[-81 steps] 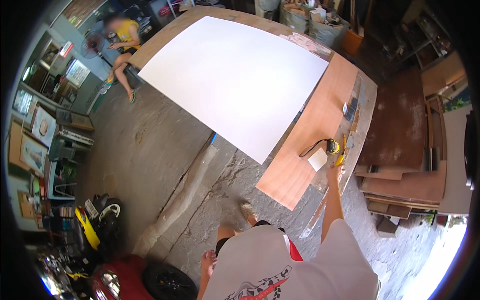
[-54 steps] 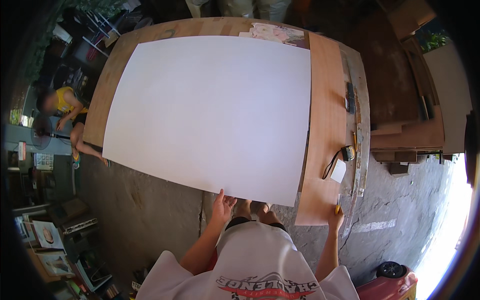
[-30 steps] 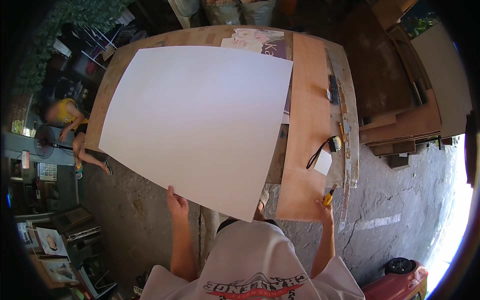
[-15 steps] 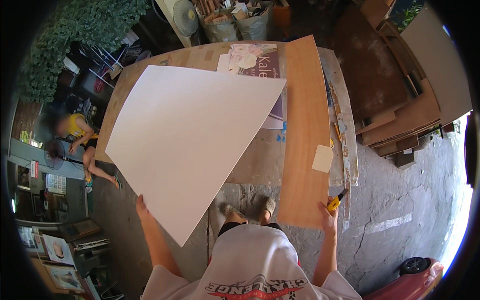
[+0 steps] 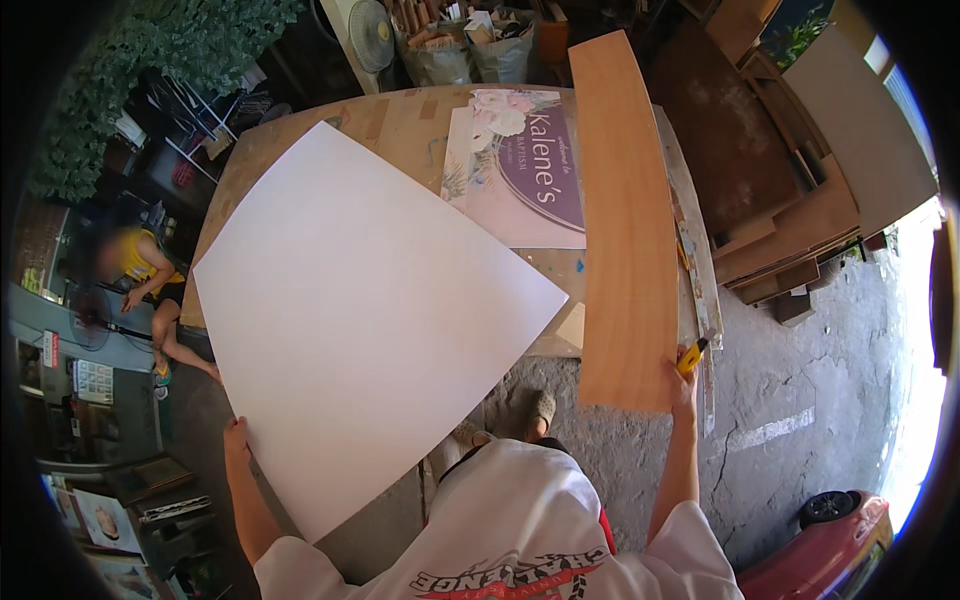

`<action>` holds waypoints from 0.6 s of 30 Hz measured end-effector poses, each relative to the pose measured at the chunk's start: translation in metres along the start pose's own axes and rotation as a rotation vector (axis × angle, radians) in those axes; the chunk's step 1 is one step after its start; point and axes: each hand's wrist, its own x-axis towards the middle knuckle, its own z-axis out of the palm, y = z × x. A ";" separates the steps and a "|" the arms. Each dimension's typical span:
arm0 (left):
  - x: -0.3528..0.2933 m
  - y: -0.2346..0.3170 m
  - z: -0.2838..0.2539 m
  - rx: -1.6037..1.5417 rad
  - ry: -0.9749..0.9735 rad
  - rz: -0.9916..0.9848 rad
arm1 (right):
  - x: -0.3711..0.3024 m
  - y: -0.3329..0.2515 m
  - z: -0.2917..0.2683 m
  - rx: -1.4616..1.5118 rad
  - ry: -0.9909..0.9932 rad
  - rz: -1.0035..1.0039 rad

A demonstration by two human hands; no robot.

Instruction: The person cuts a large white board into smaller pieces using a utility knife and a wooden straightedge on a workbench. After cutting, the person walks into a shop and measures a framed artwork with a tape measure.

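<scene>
Swung further left off the table (image 5: 400, 115), white sheet (image 5: 370, 320) edge in left grip (image 5: 237, 440); right grip (image 5: 685, 375) clasps yellow knife (image 5: 692, 356).

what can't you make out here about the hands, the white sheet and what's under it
Head view only:
- Left hand: fingers wrap behind the white sheet, so the grip is hidden.
- Right hand: yellow tool too small to identify; its touch on the wooden board is unclear.
- Table: mostly covered by the sheet.
- Printed sign: its lower left hidden by the sheet.
</scene>
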 end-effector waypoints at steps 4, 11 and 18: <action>0.045 0.002 -0.022 0.250 0.099 0.040 | 0.022 -0.014 0.013 -0.065 0.023 -0.037; 0.115 -0.007 -0.028 0.395 0.200 0.067 | 0.020 -0.035 0.037 0.085 -0.059 0.049; -0.029 -0.012 0.097 -0.090 -0.072 0.502 | 0.012 -0.007 0.054 0.063 -0.059 0.153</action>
